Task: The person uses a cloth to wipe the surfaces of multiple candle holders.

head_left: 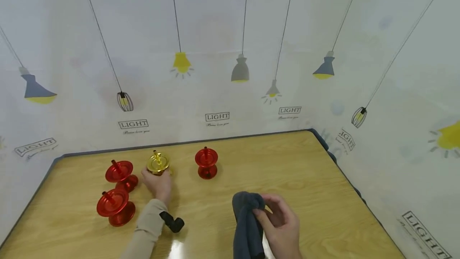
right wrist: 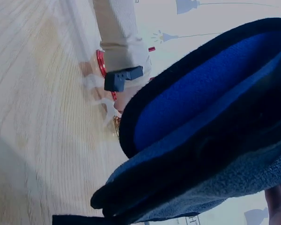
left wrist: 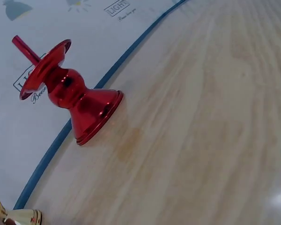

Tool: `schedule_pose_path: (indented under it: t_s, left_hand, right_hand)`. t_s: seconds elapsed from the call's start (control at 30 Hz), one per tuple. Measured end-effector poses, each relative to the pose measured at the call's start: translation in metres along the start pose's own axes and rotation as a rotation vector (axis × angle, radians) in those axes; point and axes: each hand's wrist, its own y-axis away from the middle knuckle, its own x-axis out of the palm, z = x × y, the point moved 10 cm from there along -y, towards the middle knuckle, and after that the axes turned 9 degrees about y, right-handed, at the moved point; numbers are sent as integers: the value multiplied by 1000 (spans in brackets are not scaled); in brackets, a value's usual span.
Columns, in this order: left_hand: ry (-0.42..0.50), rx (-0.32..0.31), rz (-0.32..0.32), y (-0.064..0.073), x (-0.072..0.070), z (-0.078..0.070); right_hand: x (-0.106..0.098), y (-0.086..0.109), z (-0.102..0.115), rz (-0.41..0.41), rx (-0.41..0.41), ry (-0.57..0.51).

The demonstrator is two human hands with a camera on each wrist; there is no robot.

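In the head view my left hand (head_left: 160,185) grips a gold candle holder (head_left: 158,163) just under its dish, at the back left of the table. Only a bit of that gold piece's base (left wrist: 28,216) shows at the corner of the left wrist view. My right hand (head_left: 282,225) pinches a folded dark blue-grey cloth (head_left: 246,221) between thumb and fingers, and the cloth hangs down toward the front. Seen from the right wrist, the cloth (right wrist: 210,154) fills much of the picture, with dark edging and a brighter blue fold.
Two red candle holders, one farther back (head_left: 120,173) and one nearer (head_left: 115,207), stand left of my left hand. Another red candle holder (head_left: 206,163) stands to its right. The wooden table (head_left: 287,163) ends at a wall covering (head_left: 215,87) printed with lamps.
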Motion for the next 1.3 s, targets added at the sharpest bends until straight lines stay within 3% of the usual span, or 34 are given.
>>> schedule_pose_path:
  t_s: [0.13,0.27,0.37,0.47,0.53,0.63,0.73,0.87,1.03,1.2,1.3]
  left_hand:
    - [-52,76,193,29,15,-13]
    - [-68,173,508,77,35,-40]
    - [-48,306,743,113,46,-75]
    - [-46,506,891,143,44,-112]
    - [-44,658,939,161,37,-133]
    - [-34,834,983,182,27,-153]
    - [-35,918,997,194,19,-162]
    - [-45,974,985,201,10,-168]
    - [-106,1073,967,210,4,-175]
    - [-268,1068,1004,216,3,-173]
    - [-315,1032,1043,217,3,-170]
  right_hand:
    - [1,-2,-9,4,81,61]
    - [1,-4,-18,25,141,77]
    - [1,-8,-22,27,176,60]
    - [3,-12,-23,19,217,45]
    - [4,-13,-22,19,239,50]
    - [8,-14,-20,22,266,44]
    - [11,-15,-19,32,294,3]
    - [17,-13,-16,76,275,-69]
    - [31,-9,-5,235,141,-85]
    - [45,-6,1,361,39,-103]
    - [50,-4,-1,408,30,-59]
